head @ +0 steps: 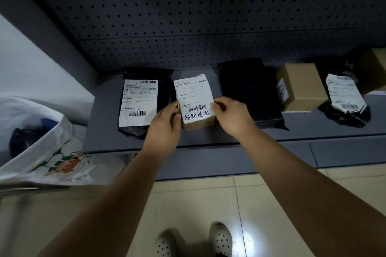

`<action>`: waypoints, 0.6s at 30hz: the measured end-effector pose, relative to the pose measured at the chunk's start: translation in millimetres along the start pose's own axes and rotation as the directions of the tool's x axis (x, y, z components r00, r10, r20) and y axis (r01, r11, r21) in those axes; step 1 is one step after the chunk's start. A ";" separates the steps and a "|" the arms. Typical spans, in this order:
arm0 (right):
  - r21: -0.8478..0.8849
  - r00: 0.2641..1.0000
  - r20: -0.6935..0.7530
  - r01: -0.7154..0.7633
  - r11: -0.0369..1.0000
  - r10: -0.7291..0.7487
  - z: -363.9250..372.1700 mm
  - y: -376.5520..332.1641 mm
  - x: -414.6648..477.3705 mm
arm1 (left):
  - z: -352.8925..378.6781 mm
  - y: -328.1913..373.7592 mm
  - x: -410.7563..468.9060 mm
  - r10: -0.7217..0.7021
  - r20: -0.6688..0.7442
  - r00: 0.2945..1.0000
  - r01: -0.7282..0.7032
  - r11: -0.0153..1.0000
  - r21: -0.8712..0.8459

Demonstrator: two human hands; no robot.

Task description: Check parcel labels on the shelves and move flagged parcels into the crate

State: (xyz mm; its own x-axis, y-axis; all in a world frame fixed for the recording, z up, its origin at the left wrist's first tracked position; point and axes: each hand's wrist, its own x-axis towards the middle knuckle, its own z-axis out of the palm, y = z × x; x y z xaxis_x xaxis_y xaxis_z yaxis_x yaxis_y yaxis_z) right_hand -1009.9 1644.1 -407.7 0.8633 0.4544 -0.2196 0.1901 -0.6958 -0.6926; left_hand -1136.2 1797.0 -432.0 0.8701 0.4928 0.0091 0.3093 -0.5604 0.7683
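Cardboard parcel (195, 102) flagged, near shelf (104, 123) edge | my left hand (167, 125), right hand (231, 117) pinch its sides | next: lift, find crate

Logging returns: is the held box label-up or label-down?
Label-up: the box shows its white label, gripped by left hand and right hand.

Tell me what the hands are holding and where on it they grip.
Both hold the small labelled cardboard box: the left hand grips its near left edge, and the right hand pinches its near right edge.
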 end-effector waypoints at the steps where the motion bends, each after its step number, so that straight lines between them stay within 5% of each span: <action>1: 0.027 1.000 0.004 -0.021 0.999 0.021 -1.4 1.2 0.1 | -1.2 2.0 -0.6 -0.034 -0.013 0.999 0.033 0.999 -0.037; 7: 0.110 0.993 0.089 -0.092 0.990 0.082 3.4 8.5 -6.0 | 1.3 4.5 -4.7 -0.264 0.127 0.956 0.280 0.952 -0.124; 18: 0.463 0.996 0.041 -0.085 0.882 0.075 -14.3 -7.0 -20.5 | -18.0 28.2 0.4 -0.273 0.033 0.961 0.270 0.915 -0.299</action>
State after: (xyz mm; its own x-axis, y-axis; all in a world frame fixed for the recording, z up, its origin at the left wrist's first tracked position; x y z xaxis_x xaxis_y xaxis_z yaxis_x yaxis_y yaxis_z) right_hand -1022.2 1631.7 -388.5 0.8552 0.4236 -0.2988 -0.1222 -0.3954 -0.9103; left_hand -1134.1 1793.3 -398.7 0.7645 0.6050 -0.2223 0.4036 -0.1804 0.8970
